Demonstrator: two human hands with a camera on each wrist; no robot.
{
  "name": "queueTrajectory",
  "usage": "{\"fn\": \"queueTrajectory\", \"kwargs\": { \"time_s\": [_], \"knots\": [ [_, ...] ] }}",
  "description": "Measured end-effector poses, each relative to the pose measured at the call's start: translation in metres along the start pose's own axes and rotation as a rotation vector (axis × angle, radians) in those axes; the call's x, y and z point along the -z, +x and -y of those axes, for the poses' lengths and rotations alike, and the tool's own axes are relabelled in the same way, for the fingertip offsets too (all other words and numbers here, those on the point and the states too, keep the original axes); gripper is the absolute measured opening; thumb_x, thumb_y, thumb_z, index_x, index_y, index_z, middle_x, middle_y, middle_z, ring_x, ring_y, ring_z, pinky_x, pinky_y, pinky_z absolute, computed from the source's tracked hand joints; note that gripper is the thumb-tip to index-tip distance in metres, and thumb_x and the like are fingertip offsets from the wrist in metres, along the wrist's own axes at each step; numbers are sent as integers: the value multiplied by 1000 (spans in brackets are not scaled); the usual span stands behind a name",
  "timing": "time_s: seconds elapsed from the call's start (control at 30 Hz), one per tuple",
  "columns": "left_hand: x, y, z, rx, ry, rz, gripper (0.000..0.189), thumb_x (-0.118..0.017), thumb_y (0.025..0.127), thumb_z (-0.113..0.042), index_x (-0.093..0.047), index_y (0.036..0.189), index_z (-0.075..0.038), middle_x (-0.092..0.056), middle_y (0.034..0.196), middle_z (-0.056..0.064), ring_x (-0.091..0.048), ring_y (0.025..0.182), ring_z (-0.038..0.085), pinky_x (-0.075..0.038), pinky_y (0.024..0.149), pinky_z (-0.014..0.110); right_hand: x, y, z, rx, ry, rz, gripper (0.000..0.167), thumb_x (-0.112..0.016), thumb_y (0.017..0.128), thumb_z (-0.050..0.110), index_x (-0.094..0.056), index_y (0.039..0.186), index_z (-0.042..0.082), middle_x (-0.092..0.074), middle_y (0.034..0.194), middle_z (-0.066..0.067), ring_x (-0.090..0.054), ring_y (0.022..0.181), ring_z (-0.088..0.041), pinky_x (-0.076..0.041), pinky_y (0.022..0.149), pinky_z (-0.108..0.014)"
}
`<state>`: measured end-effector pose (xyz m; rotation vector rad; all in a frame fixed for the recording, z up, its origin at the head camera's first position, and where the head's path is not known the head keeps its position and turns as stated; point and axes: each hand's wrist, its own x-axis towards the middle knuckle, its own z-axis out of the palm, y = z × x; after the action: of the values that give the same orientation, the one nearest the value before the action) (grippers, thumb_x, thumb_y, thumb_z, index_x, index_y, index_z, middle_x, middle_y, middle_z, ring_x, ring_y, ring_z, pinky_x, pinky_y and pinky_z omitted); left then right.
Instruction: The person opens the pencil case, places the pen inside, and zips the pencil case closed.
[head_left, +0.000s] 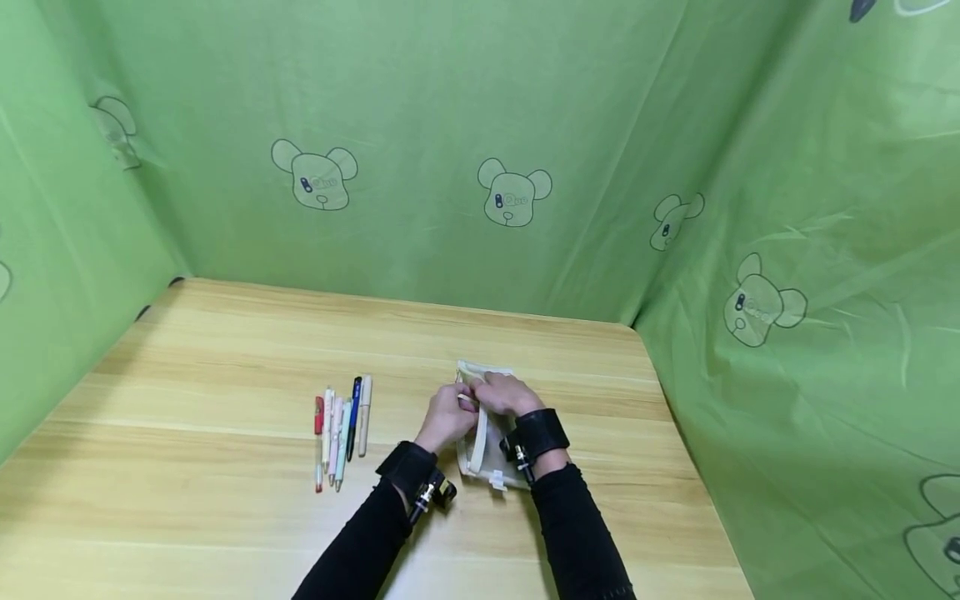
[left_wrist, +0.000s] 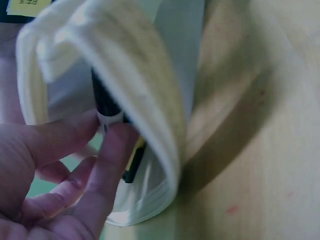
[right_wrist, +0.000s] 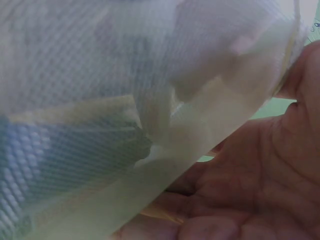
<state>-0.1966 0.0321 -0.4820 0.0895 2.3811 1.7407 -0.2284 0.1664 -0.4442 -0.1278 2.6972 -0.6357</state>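
Observation:
A pale, see-through mesh pencil pouch [head_left: 497, 442] with cream trim lies on the table, its mouth gaping toward the left. My left hand [head_left: 448, 414] reaches in at the mouth. Seen from the left wrist, its thumb and index finger pinch a dark pen [left_wrist: 104, 95] at a white band, partly hidden by the trim. Below that pen, inside the pouch, shows a black and yellow item [left_wrist: 129, 175]. My right hand [head_left: 510, 393] grips the far part of the pouch, its fingers curled at the edge. Through the mesh, the right wrist view shows a blurred dark teal shape [right_wrist: 75, 150].
Left of the pouch, several pens lie side by side: a red-capped pen [head_left: 318, 417], pale ones, a blue pen [head_left: 354, 417] and a beige marker [head_left: 365, 417]. Green curtains [head_left: 420, 100] rise along the wooden table's [head_left: 225, 367] back and sides.

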Motion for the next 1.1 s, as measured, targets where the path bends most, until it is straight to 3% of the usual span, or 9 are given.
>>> {"fn": "queueTrajectory", "kwargs": {
  "time_s": [0.3, 0.63, 0.8, 0.93, 1.1],
  "knots": [
    [-7, 1, 3, -10, 3, -8, 34, -68, 74, 4, -68, 108, 3, -74, 99, 16, -67, 84, 18, -54, 65, 22, 1, -2, 1, -29, 29, 9, 67, -32, 104, 50, -49, 148, 4, -54, 148, -21, -56, 128, -37, -48, 106, -48],
    [-16, 5, 9, -85, 105, -33, 23, -62, 77, 2, -65, 99, -3, -59, 83, 5, -53, 78, 18, -42, 66, 24, 1, 0, 1, 6, -2, 6, 53, -33, 104, 40, -61, 131, 4, -62, 134, -18, -59, 114, -32, -50, 97, -44],
    [-19, 4, 8, -115, 126, -18, 22, -60, 73, 6, -62, 94, -2, -54, 80, 4, -51, 77, 20, -40, 63, 24, 0, 0, 1, 13, 8, 4, 56, -31, 104, 41, -59, 135, 3, -60, 141, -18, -57, 128, -35, -47, 107, -47],
    [-21, 4, 8, -144, 138, -23, 15, -58, 75, 6, -60, 87, -3, -52, 78, 4, -50, 75, 20, -39, 63, 24, 1, 0, 1, 20, 12, -2, 56, -32, 104, 40, -59, 134, 3, -59, 142, -20, -56, 130, -37, -47, 108, -48],
    [-24, 4, 9, -214, 220, -68, 11, -62, 76, 3, -63, 86, -2, -62, 79, 10, -55, 75, 22, -47, 63, 29, 2, 0, 1, 10, 26, -1, 55, -32, 103, 41, -60, 133, 4, -58, 144, -19, -55, 132, -38, -47, 109, -48]
  ]
}}
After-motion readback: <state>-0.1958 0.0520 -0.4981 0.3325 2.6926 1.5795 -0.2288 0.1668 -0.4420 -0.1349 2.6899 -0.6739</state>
